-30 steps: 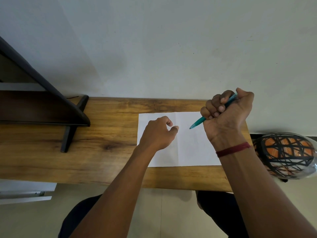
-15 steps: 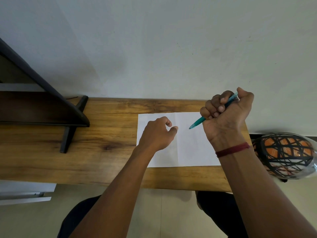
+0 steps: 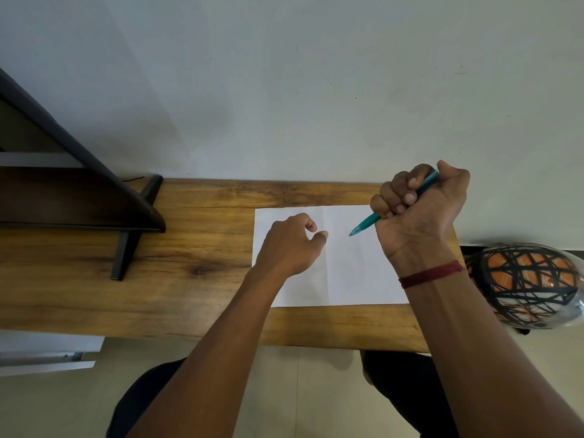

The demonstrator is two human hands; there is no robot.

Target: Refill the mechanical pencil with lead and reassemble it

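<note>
My right hand (image 3: 420, 210) is closed in a fist around a teal mechanical pencil (image 3: 366, 223). The pencil slants down to the left, its tip hanging above a white sheet of paper (image 3: 354, 273), and my thumb sits over its top end. On the left half of the sheet rests my left hand (image 3: 290, 245), thumb and forefinger curled close together. Whether anything thin sits between those fingers cannot be made out. No loose lead or lead case is visible on the paper.
The paper lies on a narrow wooden desk (image 3: 189, 279) against a pale wall. A dark slanted stand (image 3: 132, 222) occupies the desk's left part. An orange, black and white helmet (image 3: 524, 286) sits just past the desk's right end.
</note>
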